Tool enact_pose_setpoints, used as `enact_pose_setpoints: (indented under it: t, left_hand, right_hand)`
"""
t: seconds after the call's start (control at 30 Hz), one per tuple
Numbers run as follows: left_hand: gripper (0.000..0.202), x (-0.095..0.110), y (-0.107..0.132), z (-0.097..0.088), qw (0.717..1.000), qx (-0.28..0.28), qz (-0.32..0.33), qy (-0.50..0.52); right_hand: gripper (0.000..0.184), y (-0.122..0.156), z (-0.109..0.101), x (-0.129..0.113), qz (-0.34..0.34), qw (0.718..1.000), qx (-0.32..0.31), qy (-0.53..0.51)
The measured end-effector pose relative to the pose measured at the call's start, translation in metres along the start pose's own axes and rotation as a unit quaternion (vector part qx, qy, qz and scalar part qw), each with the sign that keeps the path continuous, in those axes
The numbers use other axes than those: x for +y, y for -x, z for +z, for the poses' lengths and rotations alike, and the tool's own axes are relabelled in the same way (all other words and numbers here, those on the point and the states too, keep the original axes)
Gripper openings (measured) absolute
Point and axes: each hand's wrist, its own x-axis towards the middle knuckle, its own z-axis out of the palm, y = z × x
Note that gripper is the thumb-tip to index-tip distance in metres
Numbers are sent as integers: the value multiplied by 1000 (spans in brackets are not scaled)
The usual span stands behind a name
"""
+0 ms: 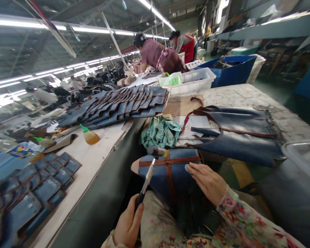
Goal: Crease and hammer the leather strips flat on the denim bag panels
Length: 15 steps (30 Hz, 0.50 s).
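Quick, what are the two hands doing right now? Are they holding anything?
Left hand: closed around the hammer handle.
Right hand: open, lying flat on the blue denim piece, holding nothing.

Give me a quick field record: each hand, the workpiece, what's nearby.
left hand: gripping the black-handled metal hammer, head at the workpiece's top edge
right hand: open, flat on the blue denim piece with brown leather straps
behind it: crumpled green cloth
left table: amber squeeze bottle with green cap; overlapping blue denim panels
background: two people bent over a far table
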Motion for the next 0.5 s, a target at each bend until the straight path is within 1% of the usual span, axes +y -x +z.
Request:
enact_pose_setpoints:
  t: [0.1, 0.13, 0.23, 0.27, 0.3, 0.37, 0.43, 0.5]
  left_hand:
    - [32, -6, 1, 1, 1000, -20, 15, -2]
    - [32, -8, 1, 1, 1000, -10, 16, -1]
    - [40, -11, 0, -2, 998, 46, 29, -10]
    - [42, -12, 0, -3, 998, 54, 34, -21]
    - [42, -12, 0, -3, 998, 49, 35, -35]
    - [39, -13, -1, -1, 997, 20, 27, -64]
    - [36, -12, -2, 3, 997, 1, 20, -74]
    - [37, -11, -3, 5, 997, 23, 29, -61]
  right_hand:
    - [33, -1, -1, 0, 5, 1000, -2, -4]
    - [33, -1, -1, 0, 5, 1000, -2, -4]
    - [33, -1, -2, 0, 4, 1000, -5, -5]
    - [33, -1, -2, 0, 4, 1000, -5, -5]
    - [34, 0, -2, 0, 3, 1000, -6, -5]
    - [33, 0, -1, 0, 5, 1000, -4, -4]
    - [33, 1, 0, 0, 6, 1000, 0, -4]
    - [33, 1, 1, 0, 5, 1000, 2, -4]
